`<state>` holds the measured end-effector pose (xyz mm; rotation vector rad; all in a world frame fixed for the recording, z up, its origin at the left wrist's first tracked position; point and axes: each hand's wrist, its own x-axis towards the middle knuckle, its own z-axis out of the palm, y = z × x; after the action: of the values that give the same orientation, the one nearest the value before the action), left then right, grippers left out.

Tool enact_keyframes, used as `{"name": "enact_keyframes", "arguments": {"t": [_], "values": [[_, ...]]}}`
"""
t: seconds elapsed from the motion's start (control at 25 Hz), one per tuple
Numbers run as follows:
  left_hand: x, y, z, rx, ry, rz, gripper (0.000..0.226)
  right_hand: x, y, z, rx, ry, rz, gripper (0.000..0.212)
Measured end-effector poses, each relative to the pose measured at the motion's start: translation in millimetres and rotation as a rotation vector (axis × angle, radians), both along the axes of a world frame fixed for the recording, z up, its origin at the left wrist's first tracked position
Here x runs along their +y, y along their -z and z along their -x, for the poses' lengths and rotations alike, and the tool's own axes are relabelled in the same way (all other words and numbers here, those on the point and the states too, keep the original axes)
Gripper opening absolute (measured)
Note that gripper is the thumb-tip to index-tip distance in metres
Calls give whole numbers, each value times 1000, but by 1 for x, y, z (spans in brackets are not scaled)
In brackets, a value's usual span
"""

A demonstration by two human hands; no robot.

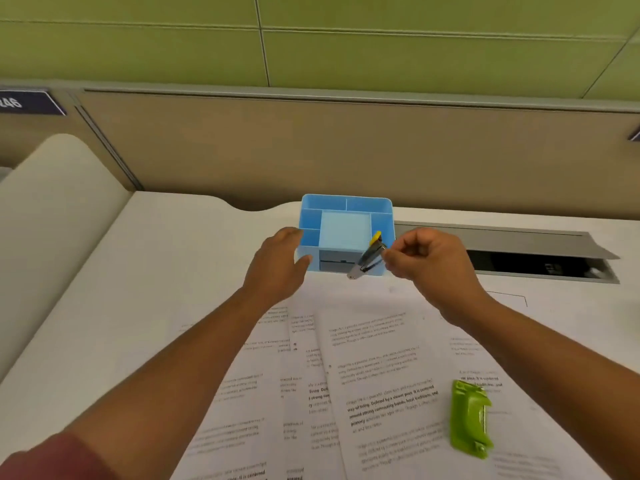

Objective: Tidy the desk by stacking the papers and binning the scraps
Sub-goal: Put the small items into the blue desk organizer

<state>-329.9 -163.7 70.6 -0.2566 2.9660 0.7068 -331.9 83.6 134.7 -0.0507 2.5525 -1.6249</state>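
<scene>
Printed papers (377,386) lie nearest, fanned and overlapping across the tabletop (166,271), not yet stacked; a green hole punch (471,419) rests on them at right. Beyond, the right hand (433,261) pinches a small stapler (367,259) at the blue organizer (346,233), while the left hand (280,261), fingers relaxed, touches the organizer's left wall. No scraps or bin visible. Judgement: stacking and binning both remain, task at an early stage

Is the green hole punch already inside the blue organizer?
No, the green hole punch lies on the spread papers near the right forearm, well short of the blue organizer at the back of the desk.
</scene>
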Motion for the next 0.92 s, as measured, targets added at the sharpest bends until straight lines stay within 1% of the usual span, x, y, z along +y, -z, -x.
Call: {"name": "enact_keyframes", "arguments": {"t": [0.08,0.2,0.4,0.52,0.72,0.8,0.92], "values": [[-6,10,6,-5,-29,19,51,-16,1,24,54,17,28,13],[-13,18,9,45,-7,54,45,-43,10,47,135,-4,31,14],[-14,30,9,93,24,113,47,-86,31,73,252,-59,-82,15],[-15,31,8,87,32,122,49,-104,41,80,350,-208,-275,21],[-14,32,7,106,19,116,47,-119,47,93,345,-486,-736,29],[-14,32,7,119,18,108,47,-122,49,96,339,-567,-826,31],[-15,31,7,126,18,110,48,-122,56,98,398,-655,-904,28]]}}
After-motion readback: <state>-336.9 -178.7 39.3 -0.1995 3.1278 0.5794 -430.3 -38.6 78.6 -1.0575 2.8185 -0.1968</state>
